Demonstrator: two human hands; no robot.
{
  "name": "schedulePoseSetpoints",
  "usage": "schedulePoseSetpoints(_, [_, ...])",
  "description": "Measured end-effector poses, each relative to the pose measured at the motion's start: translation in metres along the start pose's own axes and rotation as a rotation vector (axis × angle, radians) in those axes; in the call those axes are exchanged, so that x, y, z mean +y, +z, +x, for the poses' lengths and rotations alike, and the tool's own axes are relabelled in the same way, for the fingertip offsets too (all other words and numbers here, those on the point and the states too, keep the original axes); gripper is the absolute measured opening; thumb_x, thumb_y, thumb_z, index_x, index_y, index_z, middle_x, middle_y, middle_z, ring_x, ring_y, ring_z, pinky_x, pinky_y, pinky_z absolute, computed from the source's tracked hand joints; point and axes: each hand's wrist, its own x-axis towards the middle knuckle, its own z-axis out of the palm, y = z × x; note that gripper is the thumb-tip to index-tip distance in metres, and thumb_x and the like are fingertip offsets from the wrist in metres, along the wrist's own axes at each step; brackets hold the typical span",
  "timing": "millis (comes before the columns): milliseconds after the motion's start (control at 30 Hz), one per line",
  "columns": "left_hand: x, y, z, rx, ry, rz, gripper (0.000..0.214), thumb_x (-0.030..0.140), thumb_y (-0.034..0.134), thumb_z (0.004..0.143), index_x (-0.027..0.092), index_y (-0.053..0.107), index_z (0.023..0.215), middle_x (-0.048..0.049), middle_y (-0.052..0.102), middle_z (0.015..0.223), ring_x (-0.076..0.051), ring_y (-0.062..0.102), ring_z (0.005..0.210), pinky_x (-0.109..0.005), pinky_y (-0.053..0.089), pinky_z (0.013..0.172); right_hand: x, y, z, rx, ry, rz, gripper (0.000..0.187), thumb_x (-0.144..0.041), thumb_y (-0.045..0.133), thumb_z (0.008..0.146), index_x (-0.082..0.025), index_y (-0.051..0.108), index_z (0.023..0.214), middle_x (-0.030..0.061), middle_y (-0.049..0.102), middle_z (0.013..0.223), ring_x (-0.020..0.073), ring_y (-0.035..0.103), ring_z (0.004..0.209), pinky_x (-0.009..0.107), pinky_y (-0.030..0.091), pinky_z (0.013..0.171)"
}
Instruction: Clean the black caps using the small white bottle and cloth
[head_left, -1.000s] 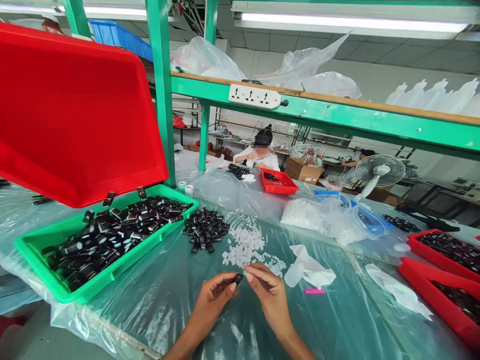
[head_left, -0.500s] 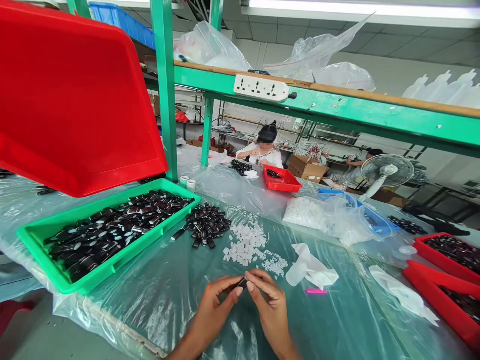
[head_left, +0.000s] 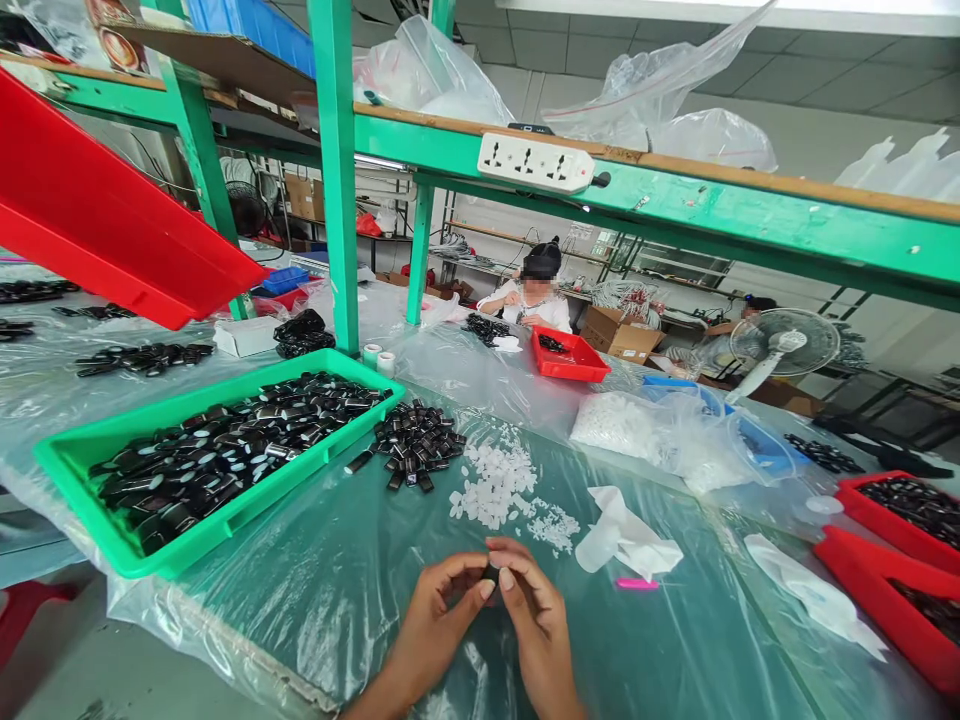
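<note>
Both hands meet low in the middle of the view, above the plastic-covered table [head_left: 360, 600]. My left hand [head_left: 444, 612] pinches a small black plastic piece [head_left: 491, 574] between thumb and fingers. From the other side my right hand [head_left: 534, 606] grips the same piece, its thumb pressed near the left thumb; fingers cover most of it. Just beyond lie loose white translucent bits [head_left: 491, 485], with smaller ones [head_left: 553, 525] beside them. A heap of similar black pieces [head_left: 420, 440] sits left of these. The green tray [head_left: 217, 530] holds many more black pieces with pale oval ends.
A pink stick-like tool [head_left: 636, 584] and white paper [head_left: 630, 535] lie to the right. Red trays [head_left: 855, 560] of black parts stand at the far right. At upper left a red bin [head_left: 142, 250] overhangs the table. A co-worker [head_left: 529, 295] sits opposite, behind a green shelf frame [head_left: 339, 200].
The red bin at upper left has moved up and left, uncovering more of the table and shelf behind it. My hands stay together on the black piece, which looks turned more upright.
</note>
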Motion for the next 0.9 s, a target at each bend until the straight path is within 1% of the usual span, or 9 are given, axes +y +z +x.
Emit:
schedulePoseSetpoints(67, [0.002, 0.0, 0.0, -0.019, 0.011, 0.025, 0.02, 0.029, 0.061, 0.08, 0.02, 0.065, 0.097, -0.0059, 0.066, 0.092, -0.02, 0.059, 0.089, -0.029, 0.047, 0.081, -0.002, -0.003, 0.0, -0.028, 0.007, 0.002, 0.022, -0.033, 0.049, 0.089, -0.027, 0.06, 0.107, 0.005, 0.054, 0.118, 0.0221, 0.048, 0.112, 0.032, 0.042, 0.091])
schedulePoseSetpoints(133, [0.005, -0.001, 0.001, -0.02, 0.015, 0.06, 0.019, 0.03, 0.061, 0.08, 0.021, 0.066, 0.096, -0.0064, 0.066, 0.097, -0.022, 0.059, 0.093, -0.03, 0.046, 0.084, -0.003, -0.01, 0.002, 0.025, 0.008, -0.011, 0.028, -0.033, 0.05, 0.089, -0.028, 0.054, 0.116, 0.0055, 0.055, 0.117, 0.0211, 0.052, 0.107, 0.032, 0.044, 0.089])
schedulePoseSetpoints(300, [0.008, -0.002, 0.003, -0.005, -0.033, 0.106, 0.022, 0.035, 0.06, 0.081, 0.019, 0.066, 0.096, -0.0086, 0.065, 0.097, -0.024, 0.06, 0.092, -0.033, 0.047, 0.085, -0.01, -0.034, 0.01, 0.335, -0.054, -0.086, 0.029, -0.034, 0.055, 0.086, -0.023, 0.055, 0.112, 0.005, 0.061, 0.096, 0.0186, 0.059, 0.085, 0.031, 0.048, 0.077])
schedulePoseSetpoints(500, [0.006, -0.004, 0.004, 0.007, -0.094, 0.051, 0.027, 0.039, 0.061, 0.079, 0.019, 0.065, 0.096, -0.0087, 0.065, 0.096, -0.024, 0.06, 0.091, -0.034, 0.048, 0.084, -0.037, -0.068, 0.023, 0.72, -0.32, -0.251, 0.031, -0.031, 0.058, 0.083, -0.018, 0.057, 0.111, 0.004, 0.058, 0.087, 0.017, 0.056, 0.077, 0.028, 0.045, 0.068])
schedulePoseSetpoints(567, [0.006, -0.004, 0.006, 0.002, -0.13, 0.017, 0.029, 0.04, 0.061, 0.079, 0.019, 0.063, 0.099, -0.0078, 0.065, 0.092, -0.023, 0.061, 0.088, -0.033, 0.049, 0.082, -0.04, -0.087, 0.027, 0.783, -0.281, -0.282, 0.032, -0.032, 0.057, 0.084, -0.018, 0.056, 0.112, 0.0039, 0.057, 0.086, 0.0155, 0.055, 0.072, 0.027, 0.045, 0.065])
schedulePoseSetpoints(667, [0.004, -0.005, 0.007, -0.038, -0.17, -0.006, 0.035, 0.04, 0.061, 0.079, 0.019, 0.059, 0.106, -0.0068, 0.066, 0.088, -0.021, 0.06, 0.086, -0.032, 0.049, 0.08, -0.033, -0.124, 0.032, 0.752, -0.118, -0.422, 0.036, -0.039, 0.053, 0.085, -0.018, 0.055, 0.114, 0.0051, 0.059, 0.092, 0.0154, 0.054, 0.074, 0.025, 0.044, 0.064])
schedulePoseSetpoints(767, [0.004, -0.006, 0.009, -0.087, -0.187, 0.011, 0.039, 0.039, 0.061, 0.079, 0.019, 0.056, 0.112, -0.0059, 0.064, 0.088, -0.02, 0.059, 0.084, -0.031, 0.048, 0.078, -0.022, -0.157, 0.034, 0.587, -0.001, -0.57, 0.039, -0.045, 0.054, 0.081, -0.014, 0.062, 0.103, 0.0085, 0.064, 0.087, 0.0199, 0.057, 0.074, 0.027, 0.045, 0.06])
schedulePoseSetpoints(833, [0.006, -0.005, 0.012, -0.109, -0.205, 0.031, 0.041, 0.039, 0.061, 0.079, 0.02, 0.054, 0.115, -0.0054, 0.063, 0.087, -0.019, 0.059, 0.081, -0.029, 0.049, 0.074, -0.019, -0.167, 0.032, 0.448, 0.034, -0.619, 0.037, -0.047, 0.058, 0.077, -0.014, 0.068, 0.092, 0.0082, 0.066, 0.08, 0.0197, 0.057, 0.064, 0.028, 0.046, 0.055])
schedulePoseSetpoints(900, [0.011, -0.003, 0.017, -0.148, -0.221, 0.055, 0.043, 0.038, 0.06, 0.08, 0.02, 0.052, 0.118, -0.0051, 0.062, 0.086, -0.018, 0.059, 0.079, -0.028, 0.049, 0.07, -0.021, -0.164, 0.029, 0.344, 0.034, -0.673, 0.036, -0.046, 0.056, 0.08, -0.016, 0.068, 0.097, 0.0068, 0.067, 0.081, 0.0176, 0.056, 0.059, 0.027, 0.045, 0.052])
